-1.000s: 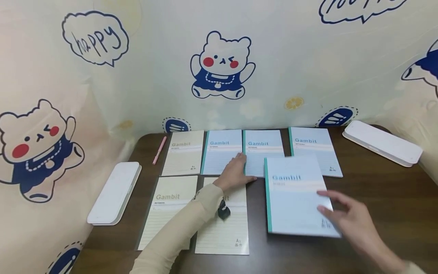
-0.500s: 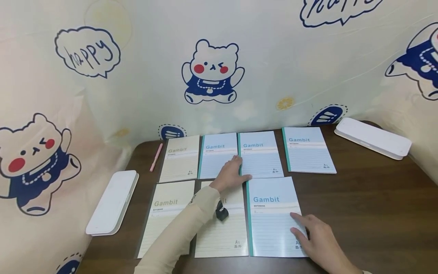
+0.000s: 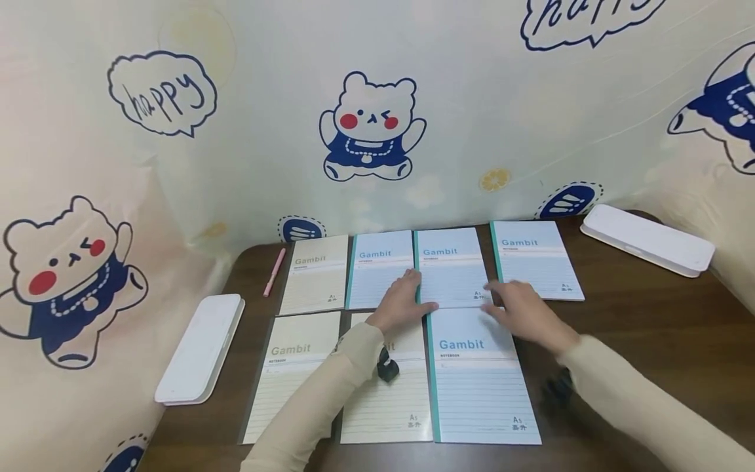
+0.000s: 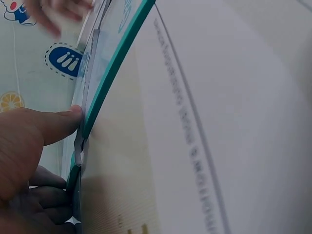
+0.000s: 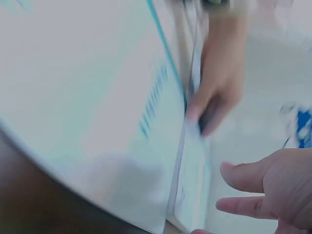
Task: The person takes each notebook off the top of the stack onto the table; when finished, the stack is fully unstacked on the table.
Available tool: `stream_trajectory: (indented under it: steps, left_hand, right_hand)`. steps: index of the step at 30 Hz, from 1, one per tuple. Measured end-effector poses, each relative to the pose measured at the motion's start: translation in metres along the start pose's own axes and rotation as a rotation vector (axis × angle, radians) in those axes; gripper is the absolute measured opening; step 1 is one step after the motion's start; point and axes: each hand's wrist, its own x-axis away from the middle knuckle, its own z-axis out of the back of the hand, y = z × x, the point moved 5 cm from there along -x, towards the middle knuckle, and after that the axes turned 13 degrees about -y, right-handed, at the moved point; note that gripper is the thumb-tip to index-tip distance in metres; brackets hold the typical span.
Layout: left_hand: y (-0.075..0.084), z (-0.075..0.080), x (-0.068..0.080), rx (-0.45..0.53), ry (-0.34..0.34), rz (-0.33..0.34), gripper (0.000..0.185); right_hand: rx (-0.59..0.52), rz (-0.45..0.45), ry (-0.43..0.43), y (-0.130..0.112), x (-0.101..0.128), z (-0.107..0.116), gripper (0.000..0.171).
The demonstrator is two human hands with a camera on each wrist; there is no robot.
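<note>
The light blue paper notebook with a green spine (image 3: 480,377) lies flat at the lower centre of the head view, third in the front row, and its left edge touches the cream notebook (image 3: 386,393) beside it. I judge the laying-out is nearly done: four notebooks lie in the back row and three in the front row, so one place at the lower right seems open.

The right hand (image 3: 525,311) hovers over the top right corner of this notebook with its fingers stretched and slightly spread, and they hold nothing. The left hand (image 3: 404,301) rests flat at the seam between two back-row blue notebooks (image 3: 451,265), fingers straight and close together. In the left wrist view the thumb (image 4: 53,124) touches a green spine edge.

Outward, the dark brown wooden tabletop (image 3: 649,328) shows bare wood at the right of the rows, up to a white oblong case (image 3: 645,239) in the upper right. Another white case (image 3: 197,341) and a pink pen (image 3: 274,272) lie at the left, near the printed bear cloth (image 3: 371,124), so there is less room on that side.
</note>
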Motion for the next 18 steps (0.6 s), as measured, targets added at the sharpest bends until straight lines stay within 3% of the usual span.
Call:
stream_trajectory:
  steps: [4,7,14,18]
  left_hand:
    - [-0.001,0.0,0.001,-0.019,0.006,0.005,0.082]
    - [-0.001,-0.004,0.0,-0.021,0.008,-0.003,0.083]
    - [-0.003,0.0,-0.001,-0.041,0.018,-0.027,0.09]
    - [-0.003,0.0,0.0,-0.055,0.009,-0.043,0.087]
  right_hand:
    - [-0.004,-0.168,-0.098,0.008,-0.056,-0.007,0.06]
    - [0.02,-0.264,-0.105,0.013,-0.075,-0.016,0.071]
    - [-0.04,-0.297,-0.069,0.02,-0.082,-0.009,0.083]
    - [-0.101,-0.268,-0.041,0.029,-0.082,0.0,0.07]
